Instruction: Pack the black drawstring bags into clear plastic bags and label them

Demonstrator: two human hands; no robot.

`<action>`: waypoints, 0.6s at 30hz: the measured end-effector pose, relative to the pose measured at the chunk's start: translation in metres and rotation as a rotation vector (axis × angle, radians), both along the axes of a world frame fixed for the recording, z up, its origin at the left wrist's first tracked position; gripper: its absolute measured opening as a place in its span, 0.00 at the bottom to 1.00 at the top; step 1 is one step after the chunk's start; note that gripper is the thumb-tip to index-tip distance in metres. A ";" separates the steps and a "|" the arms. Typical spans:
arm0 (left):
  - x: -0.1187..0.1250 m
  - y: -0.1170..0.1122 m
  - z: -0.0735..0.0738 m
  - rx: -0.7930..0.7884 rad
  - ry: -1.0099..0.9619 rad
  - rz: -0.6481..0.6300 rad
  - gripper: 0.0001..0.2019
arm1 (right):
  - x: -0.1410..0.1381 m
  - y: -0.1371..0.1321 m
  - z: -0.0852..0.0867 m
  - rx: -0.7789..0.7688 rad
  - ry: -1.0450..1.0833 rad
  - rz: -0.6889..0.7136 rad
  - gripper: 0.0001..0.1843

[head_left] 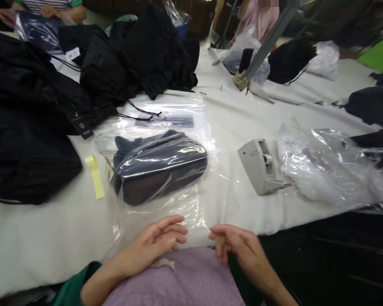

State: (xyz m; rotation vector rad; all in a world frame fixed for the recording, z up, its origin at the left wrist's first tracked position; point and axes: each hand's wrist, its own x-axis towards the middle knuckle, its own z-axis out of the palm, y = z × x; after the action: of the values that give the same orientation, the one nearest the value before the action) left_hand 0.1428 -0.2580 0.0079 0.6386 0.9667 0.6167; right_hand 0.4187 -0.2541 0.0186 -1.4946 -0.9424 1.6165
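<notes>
A clear plastic bag (pixel 166 199) lies flat on the white table (pixel 44 238) in front of me, with a folded dark garment (pixel 156 168) inside its upper half. My left hand (pixel 153 244) hovers at the bag's near edge, fingers stretched out and slightly apart, holding nothing. My right hand (pixel 239 248) is beside it at the table's front edge, fingers loosely spread and empty. The fingertips of both hands almost meet near the bag's lower right corner.
A grey tape dispenser (pixel 261 168) lies right of the bag, next to a heap of crumpled clear bags (pixel 332 170). Black garments (pixel 28 127) with a hang tag pile up at left and behind. A yellow paper strip (pixel 95 176) lies near the bag. Other people sit at the far side.
</notes>
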 end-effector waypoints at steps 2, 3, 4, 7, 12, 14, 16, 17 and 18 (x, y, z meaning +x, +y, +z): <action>0.046 0.009 -0.021 -0.205 -0.150 -0.023 0.24 | -0.027 0.005 -0.013 -0.122 0.169 0.004 0.25; 0.065 0.015 -0.033 -0.290 -0.191 0.017 0.25 | -0.038 0.013 -0.020 -0.136 0.236 -0.043 0.27; 0.081 0.021 -0.044 -0.320 -0.214 0.083 0.24 | -0.045 0.023 -0.025 -0.129 0.293 -0.097 0.28; 0.104 0.045 -0.066 -0.269 -0.246 0.253 0.22 | -0.052 0.056 -0.033 -0.041 0.401 -0.197 0.28; 0.101 0.078 -0.075 -0.262 -0.482 0.526 0.21 | -0.045 0.089 -0.041 0.227 0.218 -0.325 0.18; 0.097 0.082 -0.079 -0.280 -0.526 0.561 0.21 | -0.043 0.084 -0.044 0.414 -0.017 -0.278 0.13; 0.095 0.082 -0.083 -0.289 -0.561 0.564 0.19 | -0.041 0.071 -0.045 0.651 -0.237 -0.153 0.08; 0.094 0.081 -0.085 -0.291 -0.583 0.561 0.17 | -0.040 0.063 -0.043 0.771 -0.319 -0.078 0.06; 0.094 0.081 -0.087 -0.289 -0.597 0.556 0.15 | -0.038 0.055 -0.040 0.877 -0.385 -0.017 0.05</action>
State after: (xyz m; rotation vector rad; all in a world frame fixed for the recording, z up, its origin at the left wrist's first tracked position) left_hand 0.2368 -0.1772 -0.0791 -0.0965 0.6378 1.0598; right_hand 0.3812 -0.1991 -0.0216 -1.1605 -1.5749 0.7055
